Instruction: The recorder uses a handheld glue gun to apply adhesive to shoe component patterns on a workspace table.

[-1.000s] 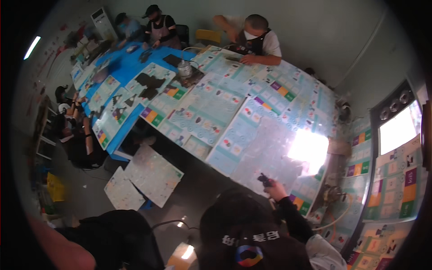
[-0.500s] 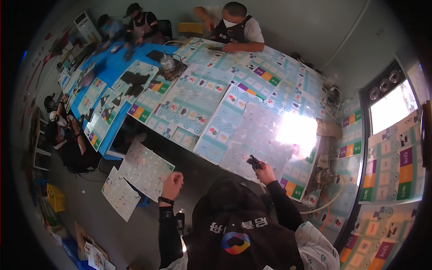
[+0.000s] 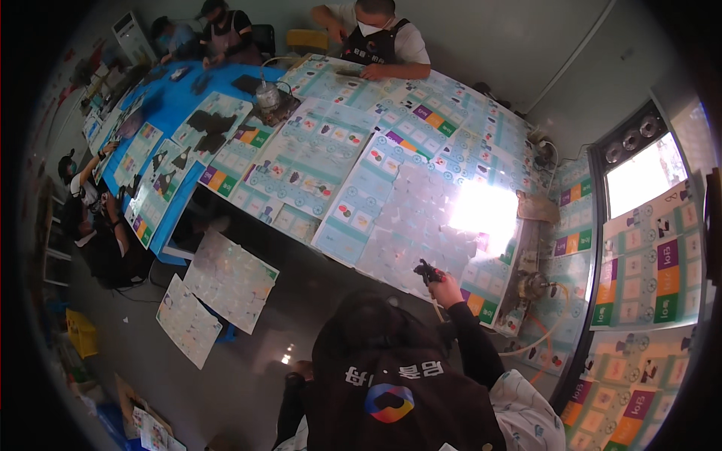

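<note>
My right hand (image 3: 446,289) is closed round a black spray gun (image 3: 428,270) at the near edge of the table. A pale hose (image 3: 438,312) hangs below it. Beyond the gun lies a greyish, speckled sheet (image 3: 417,214) on the printed paper covering the tabletop. Window light glares on that paper to the right. My left hand (image 3: 302,368) is low beside my dark apron (image 3: 406,353), away from the table. It is dim and partly hidden, so its fingers do not show clearly.
Two speckled boards (image 3: 229,279) (image 3: 188,319) stand low at the left. A metal pot (image 3: 267,96) sits on the table, another pot (image 3: 534,286) at its right edge. Across the table a co-worker (image 3: 383,45) works; others sit around the blue table (image 3: 214,79).
My left hand has dropped from beside the speckled boards to my side. My right hand still holds the spray gun in nearly the same place. The whole view has shifted slightly.
</note>
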Action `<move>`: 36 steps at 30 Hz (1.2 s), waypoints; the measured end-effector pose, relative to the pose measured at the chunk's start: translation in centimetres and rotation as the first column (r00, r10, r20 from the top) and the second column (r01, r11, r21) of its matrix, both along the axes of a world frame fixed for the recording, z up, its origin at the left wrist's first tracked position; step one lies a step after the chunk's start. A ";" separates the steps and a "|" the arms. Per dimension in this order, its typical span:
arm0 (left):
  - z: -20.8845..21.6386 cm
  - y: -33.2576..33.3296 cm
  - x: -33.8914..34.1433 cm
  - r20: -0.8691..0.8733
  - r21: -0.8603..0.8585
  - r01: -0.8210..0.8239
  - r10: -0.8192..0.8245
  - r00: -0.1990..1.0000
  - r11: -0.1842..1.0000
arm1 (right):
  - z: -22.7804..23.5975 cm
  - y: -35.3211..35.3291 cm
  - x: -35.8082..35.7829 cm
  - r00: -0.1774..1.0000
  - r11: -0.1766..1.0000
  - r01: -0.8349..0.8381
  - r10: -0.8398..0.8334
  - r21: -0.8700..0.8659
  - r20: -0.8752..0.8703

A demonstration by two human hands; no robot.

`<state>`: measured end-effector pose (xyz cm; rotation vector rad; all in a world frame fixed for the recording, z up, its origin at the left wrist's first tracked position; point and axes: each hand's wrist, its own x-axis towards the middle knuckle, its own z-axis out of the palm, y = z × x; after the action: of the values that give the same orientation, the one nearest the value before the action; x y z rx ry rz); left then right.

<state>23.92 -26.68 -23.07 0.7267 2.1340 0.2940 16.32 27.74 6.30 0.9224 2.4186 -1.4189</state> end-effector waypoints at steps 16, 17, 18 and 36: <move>9.0 5.7 -9.6 0.492 -0.110 -0.923 0.827 0.272 0.369 | -3.0 0.9 2.6 0.973 0.982 0.161 -0.142 0.097 -0.180; 7.8 4.9 -9.0 0.536 -0.065 -0.909 0.783 0.316 0.412 | -2.8 0.8 2.8 0.972 0.982 0.166 -0.148 0.091 -0.180; 6.8 3.9 -8.3 0.577 -0.018 -0.895 0.735 0.356 0.446 | -1.8 0.7 2.8 0.985 0.987 0.136 -0.126 0.082 -0.117; 5.5 4.6 -10.6 0.513 0.000 -0.734 0.630 0.583 0.680 | 0.2 2.1 5.8 0.967 0.963 0.256 -0.256 0.079 -0.007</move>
<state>13.36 -22.03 -17.55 -0.1359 1.8088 1.0322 22.12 29.85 6.49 1.2965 2.4394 -1.4060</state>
